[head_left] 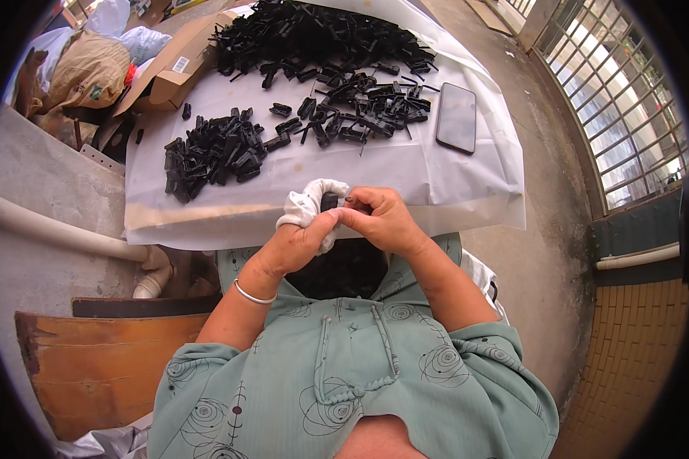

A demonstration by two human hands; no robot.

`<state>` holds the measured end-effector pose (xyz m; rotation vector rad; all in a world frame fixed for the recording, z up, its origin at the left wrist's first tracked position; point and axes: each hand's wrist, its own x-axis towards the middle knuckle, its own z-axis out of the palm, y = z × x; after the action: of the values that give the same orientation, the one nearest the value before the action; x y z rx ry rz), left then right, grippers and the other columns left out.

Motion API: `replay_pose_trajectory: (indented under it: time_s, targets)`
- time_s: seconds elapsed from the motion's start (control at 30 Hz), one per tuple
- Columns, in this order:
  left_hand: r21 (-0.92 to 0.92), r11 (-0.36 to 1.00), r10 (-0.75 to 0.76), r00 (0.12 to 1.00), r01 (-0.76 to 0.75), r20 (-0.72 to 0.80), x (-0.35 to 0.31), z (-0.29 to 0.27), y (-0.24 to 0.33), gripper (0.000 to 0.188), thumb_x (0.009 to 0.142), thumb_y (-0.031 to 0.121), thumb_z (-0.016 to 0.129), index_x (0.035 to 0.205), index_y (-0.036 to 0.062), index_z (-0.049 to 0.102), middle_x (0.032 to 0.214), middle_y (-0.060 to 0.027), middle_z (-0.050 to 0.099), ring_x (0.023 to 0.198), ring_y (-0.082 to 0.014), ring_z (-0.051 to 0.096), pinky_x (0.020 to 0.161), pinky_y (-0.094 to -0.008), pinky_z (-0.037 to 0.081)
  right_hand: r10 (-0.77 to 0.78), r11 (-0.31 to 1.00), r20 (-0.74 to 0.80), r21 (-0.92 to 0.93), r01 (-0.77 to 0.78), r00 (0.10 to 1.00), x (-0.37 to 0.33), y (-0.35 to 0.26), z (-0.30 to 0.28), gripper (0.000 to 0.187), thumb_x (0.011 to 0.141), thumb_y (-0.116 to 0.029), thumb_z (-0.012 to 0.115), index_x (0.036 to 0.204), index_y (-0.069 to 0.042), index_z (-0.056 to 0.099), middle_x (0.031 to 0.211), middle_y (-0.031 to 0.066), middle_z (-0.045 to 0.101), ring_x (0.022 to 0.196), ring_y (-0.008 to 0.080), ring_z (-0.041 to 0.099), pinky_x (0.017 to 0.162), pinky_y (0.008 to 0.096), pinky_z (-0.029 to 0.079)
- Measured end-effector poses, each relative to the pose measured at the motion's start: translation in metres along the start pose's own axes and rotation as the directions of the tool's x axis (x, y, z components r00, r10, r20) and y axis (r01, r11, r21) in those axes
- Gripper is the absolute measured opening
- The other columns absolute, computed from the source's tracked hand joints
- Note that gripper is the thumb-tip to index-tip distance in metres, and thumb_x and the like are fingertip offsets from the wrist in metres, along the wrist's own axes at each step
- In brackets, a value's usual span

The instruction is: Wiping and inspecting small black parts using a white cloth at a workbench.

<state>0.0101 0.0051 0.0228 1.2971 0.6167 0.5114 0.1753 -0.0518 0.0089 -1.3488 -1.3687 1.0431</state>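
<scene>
Just past the near edge of the table, my two hands meet. A white cloth or glove (pixel 305 205) wraps the fingers of my left hand (pixel 297 243); its thumb is bare. Those fingers are closed on a small black plastic part (pixel 329 202), which sticks up out of the cloth. My right hand (pixel 383 220) is closed in a pinch right beside the part, its thumb meeting the left thumb. What lies between the right fingertips is too small and hidden to name. Ahead is a loose pile of similar black plastic parts (pixel 218 153).
More black parts form a scattered group (pixel 360 107) and a large heap (pixel 306 34) farther back on the white-covered table (pixel 436 187). At right lies a smartphone (pixel 456 118). An opened cardboard box (pixel 172 73) and stuffed bags (pixel 92 69) stand left. A barred window (pixel 620 99) is at right.
</scene>
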Motion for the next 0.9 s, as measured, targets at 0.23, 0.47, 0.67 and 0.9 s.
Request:
replay_pose_trajectory:
  time_s: [0.23, 0.47, 0.67, 0.9]
  targets:
    - [-0.131, 0.991, -0.033, 0.998, 0.04, 0.06, 0.0, 0.0, -0.004, 0.023, 0.088, 0.007, 0.045, 0.111, 0.0063, 0.042, 0.071, 0.0016, 0.044, 0.052, -0.0042, 0.037, 0.045, -0.0195, 0.032, -0.02, 1.0, 0.034, 0.009, 0.02, 0.999, 0.0, -0.004, -0.003, 0.023, 0.088, -0.02, 0.058, 0.076, -0.001, 0.055, 0.061, -0.0016, 0.046, 0.059, 0.0061, 0.04, 0.053, 0.0229, 0.036]
    - [-0.005, 0.999, -0.045, 0.999, 0.045, -0.02, 0.001, 0.002, 0.004, 0.022, 0.084, 0.003, 0.046, 0.106, 0.0042, 0.045, 0.079, -0.0009, 0.05, 0.059, -0.0069, 0.043, 0.051, -0.0213, 0.038, -0.1, 0.982, 0.138, -0.147, 0.12, 0.985, 0.004, -0.008, -0.004, 0.03, 0.093, -0.021, 0.046, 0.074, 0.0, 0.054, 0.062, 0.0038, 0.05, 0.061, 0.0103, 0.045, 0.057, 0.0266, 0.04]
    - [0.469, 0.833, 0.343, 0.939, -0.295, -0.019, 0.007, 0.001, -0.006, 0.024, 0.08, 0.0, 0.045, 0.103, 0.0002, 0.045, 0.08, -0.0074, 0.052, 0.074, -0.0156, 0.051, 0.07, -0.0286, 0.044, -0.05, 0.997, 0.083, -0.047, 0.054, 0.995, 0.007, 0.001, 0.009, 0.029, 0.093, -0.019, 0.046, 0.072, 0.0, 0.053, 0.062, 0.0019, 0.051, 0.061, 0.0099, 0.045, 0.057, 0.0269, 0.041]
    - [0.731, 0.586, 0.522, 0.853, -0.35, -0.01, 0.013, -0.019, 0.007, 0.038, 0.08, 0.002, 0.049, 0.118, -0.0026, 0.045, 0.104, -0.0204, 0.055, 0.097, -0.0314, 0.054, 0.087, -0.0337, 0.041, -0.13, 0.991, 0.065, -0.007, 0.131, 0.989, 0.023, 0.014, 0.004, 0.027, 0.091, -0.02, 0.049, 0.073, 0.0, 0.053, 0.064, 0.004, 0.053, 0.057, 0.0139, 0.047, 0.056, 0.0284, 0.041]
